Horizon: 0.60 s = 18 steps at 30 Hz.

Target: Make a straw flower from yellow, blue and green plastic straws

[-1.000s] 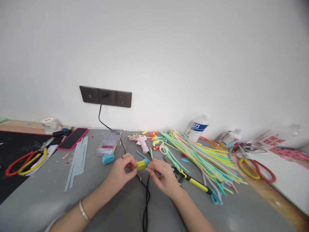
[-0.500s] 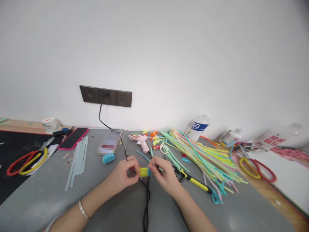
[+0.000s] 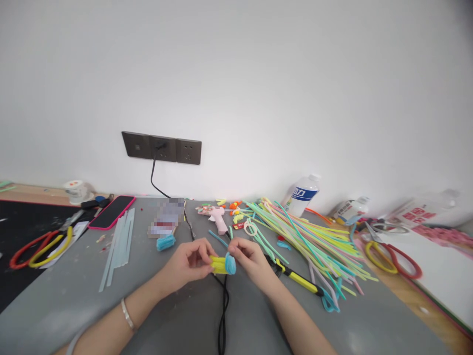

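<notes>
Between my hands is a short yellow bundle [image 3: 219,265] of fuzzy pipe cleaner, with a blue pipe cleaner coil [image 3: 231,265] around its right end. My left hand [image 3: 192,260] pinches the yellow bundle's left end between thumb and fingers. At the other end, my right hand [image 3: 252,260] is closed, its thumb and fingertips pinching the top of the blue coil. A separate blue pipe cleaner bundle [image 3: 166,242] lies on the grey mat beyond my left hand. Past my fingers rests a pink glue gun [image 3: 219,219].
Loose pastel pipe cleaners [image 3: 306,236] spread at right, beside yellow-and-black pliers [image 3: 300,281]. Pale glue sticks [image 3: 120,244], a pink-edged phone [image 3: 112,212] and scissors [image 3: 48,246] lie left. A black cable [image 3: 222,315] runs beneath my hands. A white bottle [image 3: 303,195] stands behind.
The blue coil has come into clearer view as my right fingers shifted slightly up and right off its front. The left hand still pinches the yellow bundle, its fingers slightly more spread.
</notes>
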### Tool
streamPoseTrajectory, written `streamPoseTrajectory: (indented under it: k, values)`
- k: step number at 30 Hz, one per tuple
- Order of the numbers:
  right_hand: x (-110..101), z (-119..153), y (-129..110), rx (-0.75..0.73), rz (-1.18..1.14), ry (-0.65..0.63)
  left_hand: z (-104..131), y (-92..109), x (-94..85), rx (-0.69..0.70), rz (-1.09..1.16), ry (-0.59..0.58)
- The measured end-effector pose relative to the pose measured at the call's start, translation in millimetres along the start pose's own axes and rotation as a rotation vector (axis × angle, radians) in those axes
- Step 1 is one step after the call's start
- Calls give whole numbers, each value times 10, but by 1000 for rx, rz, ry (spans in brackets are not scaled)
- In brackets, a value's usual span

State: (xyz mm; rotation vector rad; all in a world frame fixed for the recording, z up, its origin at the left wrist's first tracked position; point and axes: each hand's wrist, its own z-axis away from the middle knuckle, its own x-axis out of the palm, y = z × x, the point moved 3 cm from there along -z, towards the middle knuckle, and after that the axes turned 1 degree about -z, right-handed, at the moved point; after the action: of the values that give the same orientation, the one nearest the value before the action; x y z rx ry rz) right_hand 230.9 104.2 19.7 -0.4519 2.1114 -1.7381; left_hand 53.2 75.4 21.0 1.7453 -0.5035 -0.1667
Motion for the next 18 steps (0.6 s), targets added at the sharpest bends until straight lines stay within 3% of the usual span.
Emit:
streamPoseTrajectory:
  k: [10,18]
  values:
    - [82,11,27,48,-24,-62,20,-68,24,-164,277,341]
    - [129,4,26,112,-70,-27,53,-106,70,-204,344,461]
